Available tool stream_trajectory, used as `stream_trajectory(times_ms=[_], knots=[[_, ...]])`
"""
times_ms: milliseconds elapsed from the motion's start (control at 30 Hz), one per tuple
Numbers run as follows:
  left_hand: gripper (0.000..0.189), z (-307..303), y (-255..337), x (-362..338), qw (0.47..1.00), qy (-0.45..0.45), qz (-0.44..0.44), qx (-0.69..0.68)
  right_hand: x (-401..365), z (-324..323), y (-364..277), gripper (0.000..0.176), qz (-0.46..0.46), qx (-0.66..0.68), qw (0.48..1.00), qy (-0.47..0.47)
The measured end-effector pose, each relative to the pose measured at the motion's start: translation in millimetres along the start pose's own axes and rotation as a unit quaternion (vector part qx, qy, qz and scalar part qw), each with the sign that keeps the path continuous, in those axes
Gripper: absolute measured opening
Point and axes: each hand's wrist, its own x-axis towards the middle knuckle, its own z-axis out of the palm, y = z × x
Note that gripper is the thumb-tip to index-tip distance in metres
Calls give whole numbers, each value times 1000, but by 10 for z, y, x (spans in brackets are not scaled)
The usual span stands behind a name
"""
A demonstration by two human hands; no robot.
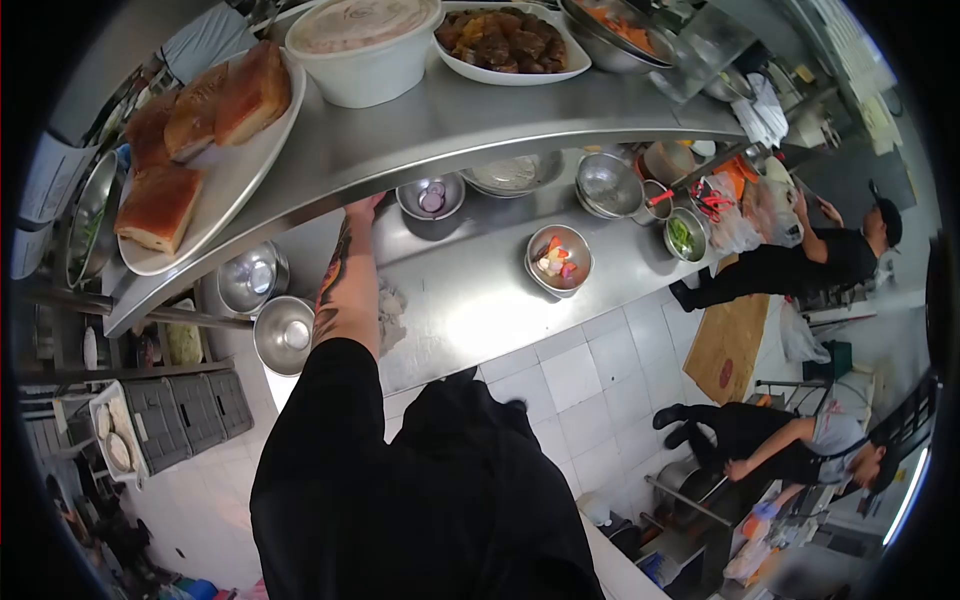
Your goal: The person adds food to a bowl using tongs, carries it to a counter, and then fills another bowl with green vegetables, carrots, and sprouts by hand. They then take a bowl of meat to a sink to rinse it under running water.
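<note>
My left hand (366, 205) reaches under the front edge of the steel shelf (430, 135), at the end of a tattooed forearm and black sleeve. The shelf edge hides its fingers, so what they touch or hold does not show. Nearest to it on the right is a small steel bowl (413, 191) with sliced purple onion (432, 197). Further right on the counter (470, 270), a steel bowl (538, 281) holds red and white chopped pieces (555, 261). My right hand is out of view.
Above, the shelf carries a plate (262, 178) of browned slabs (213, 105), a white tub (365, 70) and a dish of dark chunks (505, 42). Steel bowls (285, 335) stand left of my arm. Two people (830, 250) (790, 450) work on the right.
</note>
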Motion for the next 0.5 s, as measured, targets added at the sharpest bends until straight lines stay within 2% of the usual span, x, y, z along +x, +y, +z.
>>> stream_trajectory(times_ms=[33, 100, 167, 200, 267, 300, 333, 367, 400, 433, 500], knots=[[26, -96, -82, 84, 1000, 8, -2, 0, 53, -28, -66, 27, -6, 4, 1000, -4], [29, -357, -204, 230, 992, 38, 51, -113, 186, -119, -221, 26, -21, 7, 1000, -13], [29, -622, -235, 388, 988, 78, 77, -110, 365, -200, -360, 26, -52, 12, 998, -23], [30, -740, -217, 481, 983, 110, 104, -106, 486, -261, -432, 26, -81, 11, 996, -31], [30, -925, -202, 585, 968, 172, 156, -98, 763, -430, -591, 26, -204, 36, 977, -56], [30, -993, -224, 589, 957, 205, 181, -94, 924, -500, -677, 26, -224, 71, 970, -65], [30, -964, -169, 466, 955, 212, 183, -95, 1001, -600, -936, 27, -124, 115, 985, -33], [31, -857, -40, 249, 962, 225, 126, -90, 1116, -690, -1267, 29, -24, 157, 987, 1], [32, -750, 56, 22, 966, 236, 69, -86, 1252, -772, -1438, 30, -23, 141, 990, -5], [32, -748, -16, -93, 963, 241, 74, -91, 1395, -851, -1600, 31, -23, 125, 992, -10], [42, -767, -283, -297, 993, 10, 104, 53, 1591, -1031, -1971, 33, -38, 76, 996, -30]])
